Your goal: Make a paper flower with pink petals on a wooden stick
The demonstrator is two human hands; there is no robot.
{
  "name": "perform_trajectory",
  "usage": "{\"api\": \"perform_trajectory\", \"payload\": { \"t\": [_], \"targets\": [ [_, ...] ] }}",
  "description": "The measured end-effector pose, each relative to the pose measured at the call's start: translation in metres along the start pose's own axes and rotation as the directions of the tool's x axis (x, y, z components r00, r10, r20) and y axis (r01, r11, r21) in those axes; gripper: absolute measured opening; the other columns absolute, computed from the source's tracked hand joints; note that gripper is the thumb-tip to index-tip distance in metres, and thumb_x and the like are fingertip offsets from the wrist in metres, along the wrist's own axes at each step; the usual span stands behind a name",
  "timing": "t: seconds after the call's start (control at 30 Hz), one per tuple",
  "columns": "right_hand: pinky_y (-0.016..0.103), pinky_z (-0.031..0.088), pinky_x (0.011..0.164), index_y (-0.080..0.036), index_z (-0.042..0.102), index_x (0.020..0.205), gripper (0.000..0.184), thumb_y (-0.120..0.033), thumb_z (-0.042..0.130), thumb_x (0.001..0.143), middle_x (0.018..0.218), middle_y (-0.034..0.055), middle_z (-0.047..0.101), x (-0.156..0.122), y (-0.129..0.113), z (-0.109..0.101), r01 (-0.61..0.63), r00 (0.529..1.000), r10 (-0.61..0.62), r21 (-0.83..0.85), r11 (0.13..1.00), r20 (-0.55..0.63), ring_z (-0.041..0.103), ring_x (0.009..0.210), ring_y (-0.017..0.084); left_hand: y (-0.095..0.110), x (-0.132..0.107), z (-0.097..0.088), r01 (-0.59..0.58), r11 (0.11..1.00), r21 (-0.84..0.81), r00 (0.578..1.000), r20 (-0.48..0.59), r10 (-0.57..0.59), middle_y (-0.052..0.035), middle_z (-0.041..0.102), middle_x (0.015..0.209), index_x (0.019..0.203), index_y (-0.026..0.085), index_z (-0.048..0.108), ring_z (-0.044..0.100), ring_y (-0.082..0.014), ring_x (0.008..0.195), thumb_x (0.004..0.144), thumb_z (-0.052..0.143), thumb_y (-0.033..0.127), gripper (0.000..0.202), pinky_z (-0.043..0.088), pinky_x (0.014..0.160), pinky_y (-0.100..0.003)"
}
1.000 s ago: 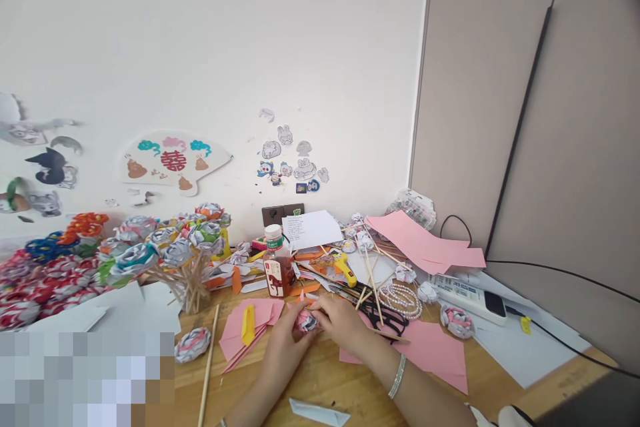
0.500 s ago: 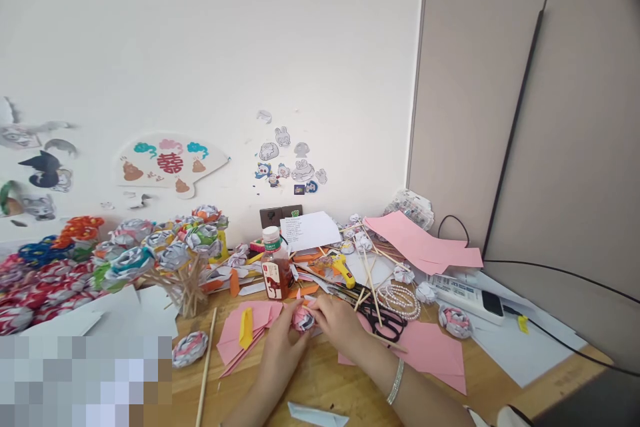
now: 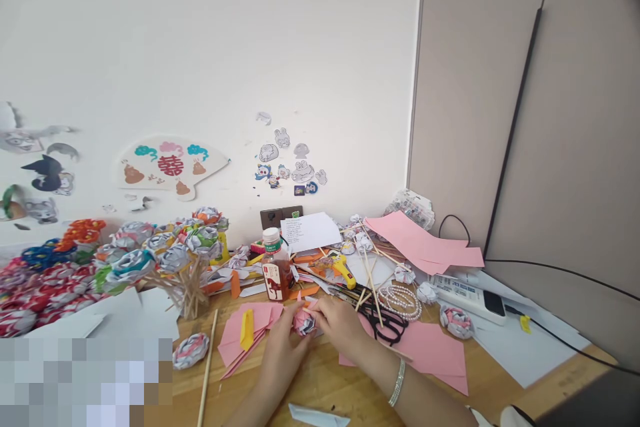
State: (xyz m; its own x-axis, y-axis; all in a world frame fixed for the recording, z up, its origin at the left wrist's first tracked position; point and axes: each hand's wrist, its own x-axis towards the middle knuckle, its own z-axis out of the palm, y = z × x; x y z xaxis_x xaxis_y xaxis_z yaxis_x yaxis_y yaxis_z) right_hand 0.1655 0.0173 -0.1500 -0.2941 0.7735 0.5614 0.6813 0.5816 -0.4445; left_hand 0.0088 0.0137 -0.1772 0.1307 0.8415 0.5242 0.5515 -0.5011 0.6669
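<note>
Pink-and-white paper rosette [image 3: 304,323] between both hands, over bare tabletop [image 3: 320,383]. Left hand [image 3: 284,340] clasps its side, presumably keeping folds tight; right hand [image 3: 341,327] pinches its upper right edge.

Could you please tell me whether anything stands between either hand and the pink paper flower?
Nothing visible does: the left hand and right hand are both touching the paper flower, and the bottle stands beyond it.

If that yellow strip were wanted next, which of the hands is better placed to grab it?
Probably the left hand: it is nearer the yellow strip, which lies on pink paper to its left. The right hand would likely have to reach past it. Both hands are at the flower, though.
</note>
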Motion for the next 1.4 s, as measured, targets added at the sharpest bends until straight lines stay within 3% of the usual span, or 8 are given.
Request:
{"api": "perform_trajectory", "payload": {
  "t": [0.23, 0.4, 0.67, 1.4],
  "targets": [
    [0.022, 0.038, 0.064, -0.019, 0.06, 0.087, 0.01, -0.022, 0.05, 0.089, 0.085, 0.0004, 0.068, 0.001, -0.003, -0.003, -0.057, 0.998, 0.057, -0.022, 0.998, 0.017, 0.063, 0.077, 0.015, 0.0, 0.0, -0.001, -0.008, 1.0, 0.002, 1.0, -0.002, 0.008, -0.0108, 0.062, 0.118, 0.114, 0.02, 0.052, 0.056, -0.0262, 0.11, 0.071, 0.057, 0.02, 0.044, 0.044, 0.094, -0.046],
    [0.023, 0.037, 0.06, -0.018, 0.06, 0.093, 0.014, -0.03, 0.053, 0.087, 0.083, 0.0021, 0.069, 0.003, -0.005, -0.008, -0.111, 0.993, 0.116, -0.154, 0.982, 0.021, 0.064, 0.074, 0.017, 0.002, 0.001, -0.002, -0.01, 1.0, 0.021, 1.0, -0.009, 0.01, -0.0106, 0.061, 0.119, 0.116, 0.02, 0.051, 0.056, -0.0262, 0.111, 0.073, 0.056, 0.021, 0.044, 0.043, 0.095, -0.047],
    [0.023, 0.036, 0.06, -0.017, 0.062, 0.088, 0.011, -0.026, 0.056, 0.086, 0.081, 0.0036, 0.069, 0.002, -0.008, -0.009, -0.069, 0.997, 0.077, -0.284, 0.956, 0.018, 0.064, 0.074, 0.017, 0.002, -0.001, 0.0, -0.016, 0.999, 0.029, 1.0, 0.008, 0.015, -0.011, 0.06, 0.12, 0.118, 0.019, 0.05, 0.056, -0.0256, 0.111, 0.073, 0.056, 0.021, 0.045, 0.043, 0.095, -0.045],
    [0.023, 0.042, 0.069, -0.019, 0.064, 0.091, 0.015, -0.023, 0.049, 0.09, 0.088, 0.0043, 0.069, -0.001, -0.004, -0.006, -0.001, 1.0, 0.004, -0.197, 0.98, 0.016, 0.063, 0.081, 0.017, 0.006, 0.0, -0.002, -0.022, 0.999, 0.032, 1.0, -0.009, 0.022, -0.0101, 0.062, 0.116, 0.115, 0.019, 0.052, 0.058, -0.0255, 0.108, 0.072, 0.055, 0.02, 0.043, 0.045, 0.092, -0.045]
  ]
}}
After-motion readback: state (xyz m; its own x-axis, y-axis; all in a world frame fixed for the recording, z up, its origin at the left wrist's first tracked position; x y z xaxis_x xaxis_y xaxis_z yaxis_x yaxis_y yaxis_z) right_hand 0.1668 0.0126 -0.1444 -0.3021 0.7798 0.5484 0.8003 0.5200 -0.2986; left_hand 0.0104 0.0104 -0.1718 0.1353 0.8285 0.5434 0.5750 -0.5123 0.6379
